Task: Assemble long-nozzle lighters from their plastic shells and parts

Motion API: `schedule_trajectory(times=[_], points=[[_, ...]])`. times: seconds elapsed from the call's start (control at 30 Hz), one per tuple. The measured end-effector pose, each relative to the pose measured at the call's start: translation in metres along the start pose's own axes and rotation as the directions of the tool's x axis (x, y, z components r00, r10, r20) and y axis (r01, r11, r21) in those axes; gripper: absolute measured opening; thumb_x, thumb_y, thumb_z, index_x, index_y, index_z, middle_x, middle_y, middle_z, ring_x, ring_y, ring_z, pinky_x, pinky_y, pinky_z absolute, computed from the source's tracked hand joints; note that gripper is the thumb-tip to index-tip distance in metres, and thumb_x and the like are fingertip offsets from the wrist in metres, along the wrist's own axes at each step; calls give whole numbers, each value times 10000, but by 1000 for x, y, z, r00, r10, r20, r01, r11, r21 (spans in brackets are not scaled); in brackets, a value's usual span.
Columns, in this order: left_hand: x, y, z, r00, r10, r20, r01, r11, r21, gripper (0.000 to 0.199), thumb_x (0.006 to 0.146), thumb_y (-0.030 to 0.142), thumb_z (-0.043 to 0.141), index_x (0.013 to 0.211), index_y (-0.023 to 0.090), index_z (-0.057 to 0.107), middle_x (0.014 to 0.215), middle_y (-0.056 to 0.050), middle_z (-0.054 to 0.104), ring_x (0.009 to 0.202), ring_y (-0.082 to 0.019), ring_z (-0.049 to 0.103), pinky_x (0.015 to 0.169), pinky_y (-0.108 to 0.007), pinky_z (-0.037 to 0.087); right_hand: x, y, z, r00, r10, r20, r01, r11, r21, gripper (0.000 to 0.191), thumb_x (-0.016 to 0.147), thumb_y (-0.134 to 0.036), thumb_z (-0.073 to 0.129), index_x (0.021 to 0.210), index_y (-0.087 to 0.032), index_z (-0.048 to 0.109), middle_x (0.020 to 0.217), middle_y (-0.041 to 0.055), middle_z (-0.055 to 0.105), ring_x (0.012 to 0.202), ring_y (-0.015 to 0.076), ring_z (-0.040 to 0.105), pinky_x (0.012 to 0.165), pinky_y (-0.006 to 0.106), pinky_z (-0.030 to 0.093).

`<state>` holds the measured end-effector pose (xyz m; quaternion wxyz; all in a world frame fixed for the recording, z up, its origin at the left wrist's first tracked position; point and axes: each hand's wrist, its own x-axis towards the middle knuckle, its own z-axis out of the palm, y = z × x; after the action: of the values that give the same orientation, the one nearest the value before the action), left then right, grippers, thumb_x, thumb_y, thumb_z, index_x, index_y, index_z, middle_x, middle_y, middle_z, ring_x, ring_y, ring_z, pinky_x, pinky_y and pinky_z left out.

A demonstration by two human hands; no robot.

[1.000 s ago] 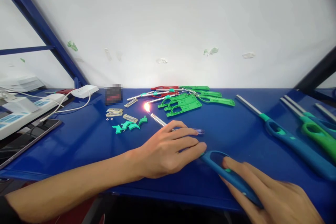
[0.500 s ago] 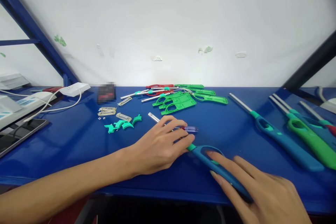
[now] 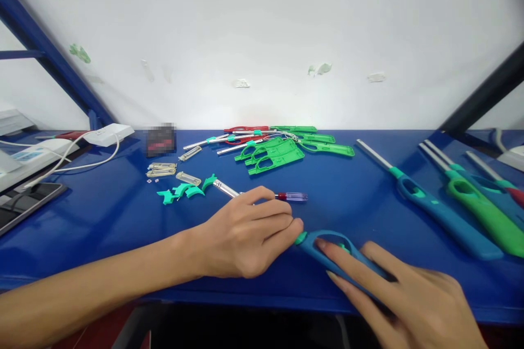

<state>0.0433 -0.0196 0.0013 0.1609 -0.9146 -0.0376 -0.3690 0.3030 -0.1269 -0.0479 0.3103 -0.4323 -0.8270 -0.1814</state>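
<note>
Leftward shift since the earlier frame: the silver metal barrel (image 3: 226,189) of the blue plastic lighter (image 3: 317,259) now ends just beside the curved turquoise plastic pieces (image 3: 194,191). Left hand (image 3: 249,234): fingers curled over the barrel. Right hand (image 3: 413,294): fingers around the handle, index inside the trigger opening. Apparent step: trigger handling above the blue table (image 3: 347,185); the next move calls for a steady grip.

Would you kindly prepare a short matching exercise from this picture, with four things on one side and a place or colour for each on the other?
Things:
1. left hand
2. right hand
3. screwdriver
4. green shells

Places or colours:
A. lying toward the back of the table
B. around the metal tube of the held lighter
C. red and purple at its handle
D. on the held lighter's blue body

Right pairs: 1-B, 2-D, 3-C, 4-A.
</note>
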Motion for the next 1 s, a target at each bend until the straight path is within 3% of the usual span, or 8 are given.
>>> schedule_trajectory(times=[0.1, 0.2, 0.3, 0.4, 0.5, 0.6, 0.8, 1.0], points=[[-1, -1, -2, 999, 13, -31, -12, 1000, 25, 211, 1060, 44, 511, 1026, 65, 719, 847, -69, 813, 827, -165, 757, 757, -336, 547, -3, 1, 2, 1000, 3, 12, -3, 1000, 23, 416, 1127, -302, 493, 1526, -353, 600, 941, 14, 754, 637, 105, 725, 466, 254, 441], [-2, 0, -3, 999, 24, -20, -24, 999, 37, 210, 1060, 51, 511, 1052, 69, 720, 860, -62, 809, 860, -176, 747, 763, -341, 529, -4, 0, 4, 1000, 11, -8, -11, 1000, -26, 374, 1115, -311, 522, 1452, -350, 678, 914, 8, 748, 572, 89, 661, 486, 259, 430], [2, 3, -7, 990, -44, 137, 45, 999, -6, 187, 1039, 71, 549, 1095, 63, 728, 883, -76, 789, 928, -235, 728, 829, -394, 513, -4, -2, 2, 999, 6, -43, -11, 993, -119, 331, 1092, -278, 567, 1356, -357, 750, 870, 0, 732, 561, 91, 628, 563, 280, 448], [6, 8, -14, 901, -204, 382, 272, 953, -132, 239, 1040, 273, 638, 1148, 82, 734, 937, -92, 765, 935, -274, 691, 884, -448, 506, -9, -5, -1, 999, -5, -47, -3, 987, -162, 436, 1064, -148, 555, 1400, -372, 722, 954, 4, 766, 741, 144, 695, 754, 318, 489], [7, 12, -19, 836, -280, 472, 409, 891, -197, 282, 1081, 347, 594, 1156, 120, 742, 952, -82, 756, 902, -258, 661, 854, -426, 506, -16, -6, -1, 1000, 14, -23, -18, 986, -164, 550, 1038, -85, 545, 1462, -413, 666, 1087, 3, 780, 884, 171, 712, 844, 335, 481], [5, 12, -18, 839, -270, 473, 413, 881, -231, 277, 1117, 275, 512, 1107, 136, 751, 881, -68, 747, 821, -231, 645, 763, -369, 500, -19, -5, 1, 1000, -3, 14, 6, 983, -183, 590, 1043, -81, 489, 1493, -436, 630, 1081, -5, 777, 848, 150, 708, 788, 313, 471], [2, 11, -10, 873, -268, 408, 405, 863, -300, 221, 1092, 247, 555, 1055, 142, 746, 791, -54, 709, 720, -205, 627, 684, -338, 509, -15, -2, 0, 993, -52, 104, 69, 983, -168, 648, 1010, -53, 425, 1526, -402, 604, 993, -6, 770, 685, 125, 680, 617, 306, 441], [2, 16, -9, 906, -273, 323, 382, 857, -346, 169, 1074, 195, 573, 1018, 143, 723, 766, -48, 705, 758, -201, 579, 709, -337, 547, -11, -1, -3, 995, -70, 75, 81, 985, -155, 586, 1015, -67, 436, 1433, -394, 684, 918, -17, 753, 634, 113, 648, 590, 306, 424]])
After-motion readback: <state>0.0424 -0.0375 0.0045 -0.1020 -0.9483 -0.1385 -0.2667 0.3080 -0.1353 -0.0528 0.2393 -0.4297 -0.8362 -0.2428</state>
